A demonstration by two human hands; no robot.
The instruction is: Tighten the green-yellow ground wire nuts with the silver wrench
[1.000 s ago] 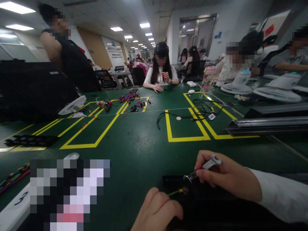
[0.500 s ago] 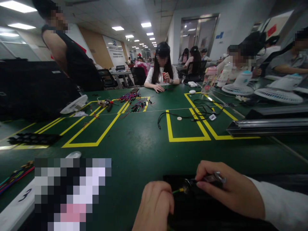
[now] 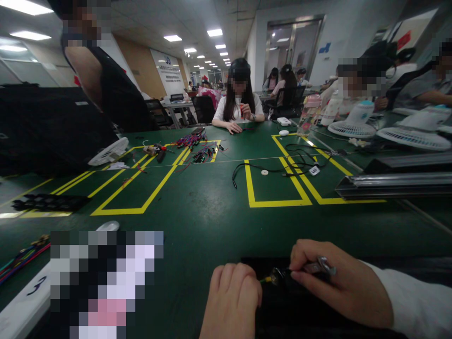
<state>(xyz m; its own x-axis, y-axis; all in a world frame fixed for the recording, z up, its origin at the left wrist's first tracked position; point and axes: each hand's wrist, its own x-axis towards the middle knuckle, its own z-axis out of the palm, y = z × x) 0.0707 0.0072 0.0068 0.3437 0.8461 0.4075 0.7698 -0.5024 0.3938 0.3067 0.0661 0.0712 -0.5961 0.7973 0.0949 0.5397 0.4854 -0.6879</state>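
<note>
My left hand (image 3: 231, 299) is closed, its fingers curled over the left end of a long black piece (image 3: 282, 313). What those fingers grip is hidden. From beside them a short green-and-yellow wire (image 3: 266, 279) runs to a small round metallic part (image 3: 276, 276) on the black piece. My right hand (image 3: 341, 280) is closed around a small tool with a shiny, clear-looking end (image 3: 319, 267). Thumb and forefinger pinch it just right of the round part. Its tip is too dark to make out.
Yellow tape (image 3: 278, 204) marks boxes on the green table (image 3: 208, 230). Black cables (image 3: 243, 165) lie ahead, dark metal profiles (image 3: 391, 186) at right. A white bar marked 3 (image 3: 31, 294) is at lower left. A person (image 3: 238, 106) sits opposite; small fans (image 3: 353, 122) stand at right.
My left hand has moved slightly right, covering more of the wire. My right hand, still closed on the small tool, has shifted a little right and down, baring more of the round part.
</note>
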